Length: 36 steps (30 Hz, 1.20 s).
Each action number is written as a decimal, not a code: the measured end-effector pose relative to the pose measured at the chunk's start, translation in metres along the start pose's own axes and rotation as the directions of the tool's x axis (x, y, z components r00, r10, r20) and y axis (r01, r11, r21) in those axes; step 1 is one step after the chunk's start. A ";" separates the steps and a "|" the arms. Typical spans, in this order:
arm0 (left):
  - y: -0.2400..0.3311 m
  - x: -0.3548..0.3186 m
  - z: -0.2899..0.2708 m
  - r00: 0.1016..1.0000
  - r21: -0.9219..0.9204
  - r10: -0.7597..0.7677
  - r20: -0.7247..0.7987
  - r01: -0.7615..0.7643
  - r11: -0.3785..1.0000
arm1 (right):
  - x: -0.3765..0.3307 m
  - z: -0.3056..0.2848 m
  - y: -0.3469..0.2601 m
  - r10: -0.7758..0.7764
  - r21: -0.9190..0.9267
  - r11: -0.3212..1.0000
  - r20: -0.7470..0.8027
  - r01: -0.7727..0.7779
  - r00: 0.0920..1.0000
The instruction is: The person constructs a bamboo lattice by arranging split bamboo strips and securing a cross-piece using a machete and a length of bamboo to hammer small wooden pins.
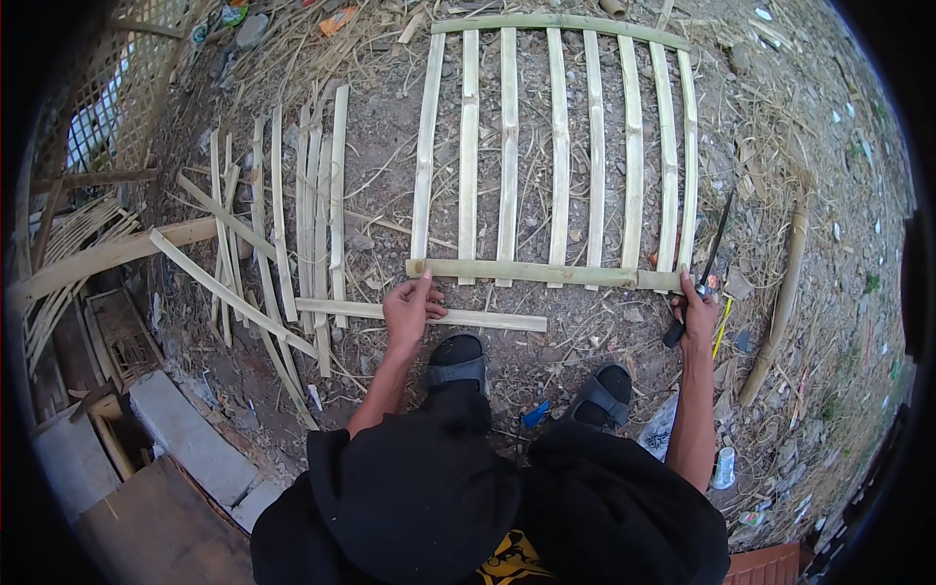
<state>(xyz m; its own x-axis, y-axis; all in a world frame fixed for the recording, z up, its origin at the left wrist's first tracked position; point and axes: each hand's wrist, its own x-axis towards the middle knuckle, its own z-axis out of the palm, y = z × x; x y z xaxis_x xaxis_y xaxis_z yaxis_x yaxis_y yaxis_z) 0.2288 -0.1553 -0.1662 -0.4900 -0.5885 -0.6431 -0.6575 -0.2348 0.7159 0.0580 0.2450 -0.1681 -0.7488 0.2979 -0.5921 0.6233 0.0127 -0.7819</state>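
A bamboo frame (559,146) of several upright slats lies flat on the dirt ahead of me, with a cross slat at its far end. My left hand (409,307) pinches the left end of the near cross slat (526,272), which rests over the slat ends. My right hand (696,310) presses the right end of that slat and also grips a long dark knife (710,255) by its black handle, blade pointing away. My feet in black sandals (458,361) stand just behind the slat.
Loose bamboo strips (292,214) lie in a heap to the left, one flat strip (458,317) under my left hand. A thick bamboo pole (780,312) lies at right. Concrete blocks (190,439) and wooden crates (117,336) sit at lower left. Litter is scattered about.
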 end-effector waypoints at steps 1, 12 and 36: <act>0.001 -0.002 -0.001 0.998 -0.015 -0.026 0.057 0.027 1.000 | 0.000 0.000 0.001 -0.004 0.002 1.000 0.009 0.004 1.000; -0.006 0.027 -0.017 0.988 0.020 0.119 -0.095 -0.118 0.993 | -0.005 -0.001 0.000 0.018 0.061 0.998 0.013 -0.019 1.000; -0.018 0.012 -0.012 0.987 -0.589 -0.080 0.138 0.147 0.794 | 0.003 -0.008 -0.004 0.011 0.034 0.999 0.031 -0.012 0.999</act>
<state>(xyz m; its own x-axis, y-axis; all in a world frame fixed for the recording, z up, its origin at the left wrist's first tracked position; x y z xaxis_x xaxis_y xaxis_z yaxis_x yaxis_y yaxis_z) 0.2417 -0.1673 -0.1833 -0.5100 -0.4552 -0.7298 -0.2571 -0.7290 0.6344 0.0555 0.2537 -0.1652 -0.7483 0.2683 -0.6066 0.6246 -0.0230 -0.7806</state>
